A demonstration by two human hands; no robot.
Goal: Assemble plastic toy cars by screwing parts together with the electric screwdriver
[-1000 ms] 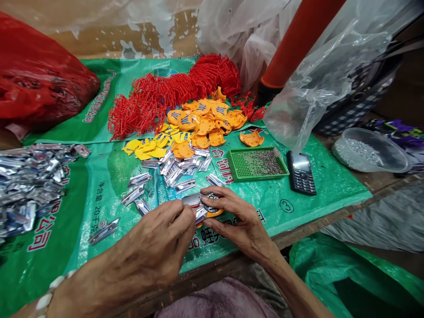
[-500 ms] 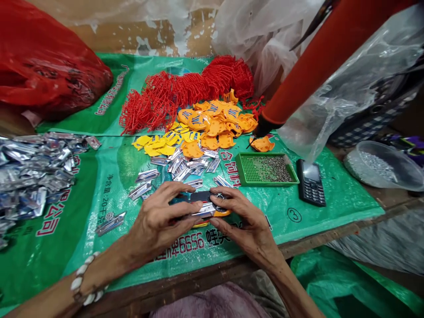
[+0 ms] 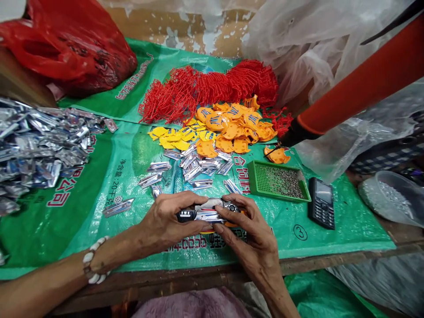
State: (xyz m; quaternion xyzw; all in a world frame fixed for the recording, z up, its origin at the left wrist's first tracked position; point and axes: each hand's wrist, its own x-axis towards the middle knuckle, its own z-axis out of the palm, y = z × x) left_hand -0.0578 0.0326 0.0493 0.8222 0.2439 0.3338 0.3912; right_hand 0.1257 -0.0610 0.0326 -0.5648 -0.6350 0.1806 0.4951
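Observation:
Both of my hands meet near the table's front edge over a small assembly [image 3: 208, 213] of silver metal strips, a dark piece and an orange part. My left hand [image 3: 167, 221] pinches its left end with thumb and fingers closed. My right hand [image 3: 247, 229] grips its right end, fingers curled round the orange part. Loose silver metal strips [image 3: 195, 168] lie just beyond the hands. Behind them sit a heap of orange and yellow plastic pieces [image 3: 225, 130] and a pile of red plastic frames [image 3: 205, 90].
A green tray of small screws [image 3: 280, 181] and a black mobile phone [image 3: 321, 203] lie to the right. A large heap of silver strips [image 3: 36, 141] fills the left. A red plastic bag [image 3: 73, 44], an orange tube [image 3: 361, 84] and a clear bowl [image 3: 391, 198] surround the green sacking [image 3: 99, 190].
My left hand has shifted from covering the strips to pinching the assembly's left end. The view has swung left and down, so everything sits further right and lower.

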